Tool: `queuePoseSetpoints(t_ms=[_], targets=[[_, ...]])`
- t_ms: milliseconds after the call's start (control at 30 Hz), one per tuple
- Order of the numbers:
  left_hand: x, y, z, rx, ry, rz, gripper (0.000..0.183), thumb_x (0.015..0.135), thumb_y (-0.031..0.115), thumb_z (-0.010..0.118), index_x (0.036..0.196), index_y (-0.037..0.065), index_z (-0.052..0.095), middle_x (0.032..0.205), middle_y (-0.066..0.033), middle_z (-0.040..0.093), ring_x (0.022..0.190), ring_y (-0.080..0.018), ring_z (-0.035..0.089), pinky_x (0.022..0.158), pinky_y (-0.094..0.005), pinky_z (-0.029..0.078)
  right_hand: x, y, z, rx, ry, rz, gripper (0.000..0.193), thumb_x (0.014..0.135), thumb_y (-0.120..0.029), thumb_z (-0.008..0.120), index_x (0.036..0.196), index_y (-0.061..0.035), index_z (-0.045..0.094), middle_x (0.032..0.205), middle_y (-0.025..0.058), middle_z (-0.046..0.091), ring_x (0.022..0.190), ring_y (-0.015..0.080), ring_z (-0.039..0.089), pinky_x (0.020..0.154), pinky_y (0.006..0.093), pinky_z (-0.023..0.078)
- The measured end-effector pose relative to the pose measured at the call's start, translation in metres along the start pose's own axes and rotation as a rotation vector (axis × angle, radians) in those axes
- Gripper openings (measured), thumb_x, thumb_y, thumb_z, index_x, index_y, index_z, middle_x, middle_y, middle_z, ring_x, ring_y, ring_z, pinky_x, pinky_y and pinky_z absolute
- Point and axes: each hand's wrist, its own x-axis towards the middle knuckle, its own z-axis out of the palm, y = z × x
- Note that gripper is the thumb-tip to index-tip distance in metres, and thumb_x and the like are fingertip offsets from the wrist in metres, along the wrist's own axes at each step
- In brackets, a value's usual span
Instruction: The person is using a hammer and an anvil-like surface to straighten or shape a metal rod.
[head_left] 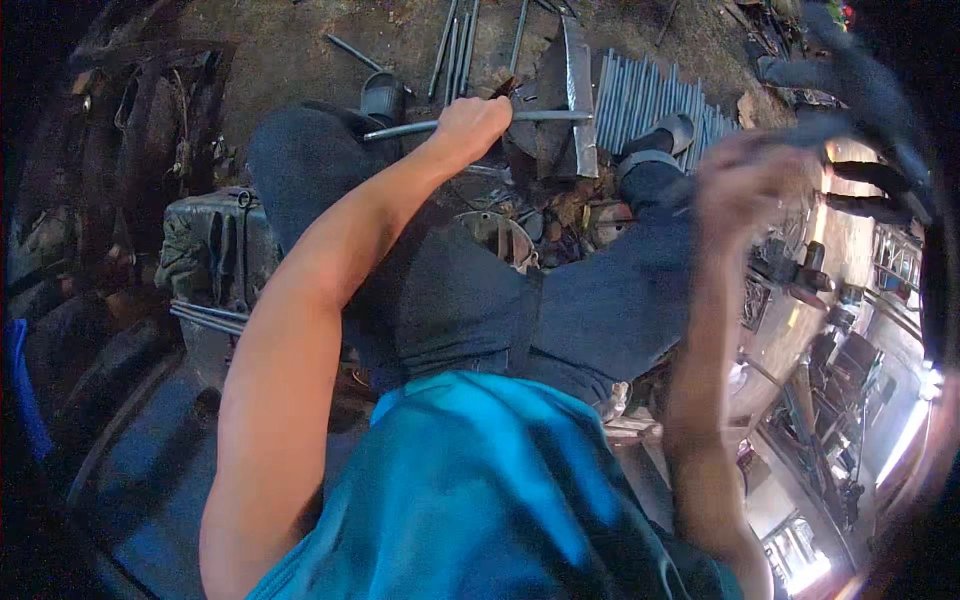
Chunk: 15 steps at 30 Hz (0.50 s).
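Sitting, person in blue shirt, row of grey rods on the floor, silvery metal strip alongside, right hand raised, blurred, hold cannot be told, left hand closed around a single rod, its right end over the strip.

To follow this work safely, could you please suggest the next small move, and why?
I would probably steady the rod with the left hand: that hand grips it, and the rod's right end appears to cross the silvery metal strip, while the right hand is out to the side and blurred.
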Motion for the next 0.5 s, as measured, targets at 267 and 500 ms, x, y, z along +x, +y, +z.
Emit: queuePoseSetpoints(t_ms=[267, 500], targets=[[0.030, 0.030, 0.007, -0.313, 0.069, 0.072, 0.017, 0.077, 0.004, 0.060, 0.092, -0.001, 0.056, 0.087, -0.0238, 0.068, 0.083, -0.0410, 0.068, 0.071, -0.0487, 0.055, -0.028, -0.037, -0.058, 0.658, -0.909, 1.333, 0.043, 0.101, -0.041, 0.042, 0.077, -0.0059, 0.048, 0.057, 0.0024, 0.047, 0.043, 0.0124, 0.048, 0.037, 0.0301, 0.039], [0.022, 0.046, -0.057, -0.591, 0.286, 0.053, 0.021, 0.084, 0.017, 0.060, 0.091, -0.002, 0.052, 0.074, -0.0292, 0.061, 0.076, -0.0492, 0.060, 0.069, -0.0569, 0.048, -0.153, -0.014, -0.073, 0.341, -0.850, 0.943, 0.042, 0.099, -0.036, 0.050, 0.084, 0.0031, 0.056, 0.057, 0.0182, 0.057, 0.052, 0.0275, 0.061, 0.050, 0.0409, 0.044]])
